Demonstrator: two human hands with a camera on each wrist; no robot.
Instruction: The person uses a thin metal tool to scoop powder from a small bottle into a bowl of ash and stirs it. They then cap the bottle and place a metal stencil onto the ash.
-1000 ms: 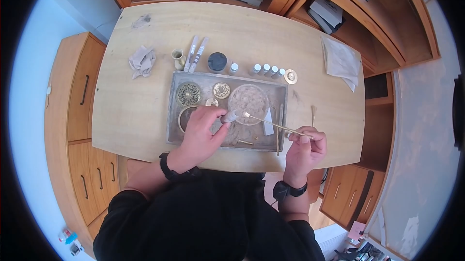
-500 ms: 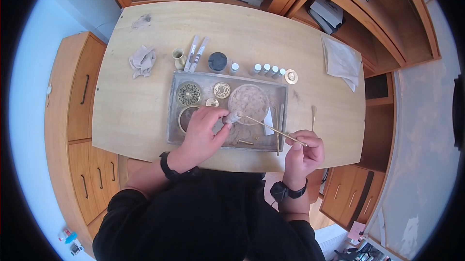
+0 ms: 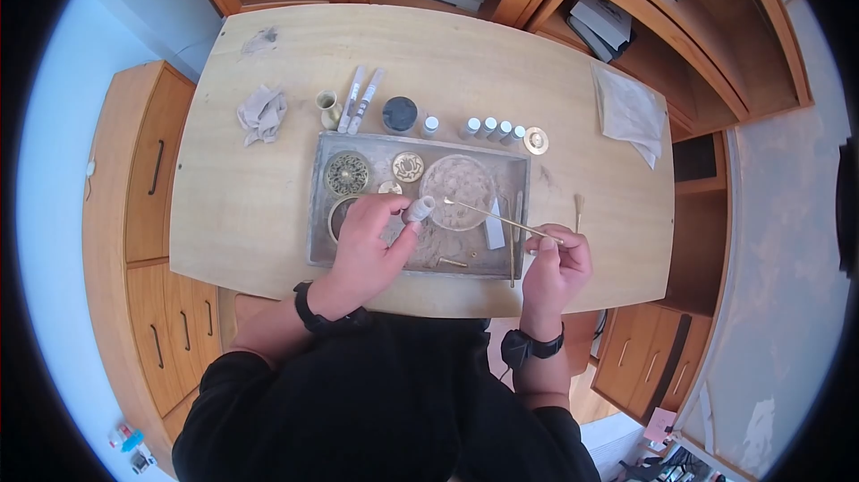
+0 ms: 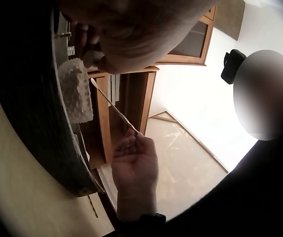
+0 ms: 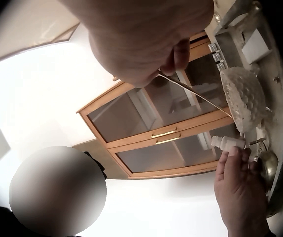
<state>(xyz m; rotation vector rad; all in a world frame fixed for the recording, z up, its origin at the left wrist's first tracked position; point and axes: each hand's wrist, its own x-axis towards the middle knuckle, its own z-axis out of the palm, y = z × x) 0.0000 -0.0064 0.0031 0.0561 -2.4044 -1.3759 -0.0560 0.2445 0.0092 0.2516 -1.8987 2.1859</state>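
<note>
The left hand (image 3: pixel 369 245) pinches a small pale open-mouthed vial (image 3: pixel 419 209) between thumb and fingers, tilted over the grey tray (image 3: pixel 313 204). In the right wrist view the vial (image 5: pixel 228 143) lies nearly level in the left hand (image 5: pixel 237 195). The right hand (image 3: pixel 557 272) holds a thin brass spoon (image 3: pixel 501 219) by its far end. Its small tip is over the round bowl of powder (image 3: pixel 458 188), a short way right of the vial's mouth and apart from it. In the left wrist view the right hand (image 4: pixel 135 165) grips the spoon (image 4: pixel 113 104).
The tray also holds a pierced brass lid (image 3: pixel 347 173), a patterned disc (image 3: pixel 408 166) and a white block (image 3: pixel 494 224). Behind it stand a brass vase (image 3: pixel 328 110), a dark jar (image 3: pixel 399 114) and several small vials (image 3: pixel 471 127). Crumpled cloth (image 3: pixel 263 113) lies at left, a brush (image 3: pixel 579 212) at right.
The spoon tip was at the vial's mouth half a second ago and now stands apart to its right. The vial has shifted slightly left and its mouth shows more. Both hands keep their hold.
</note>
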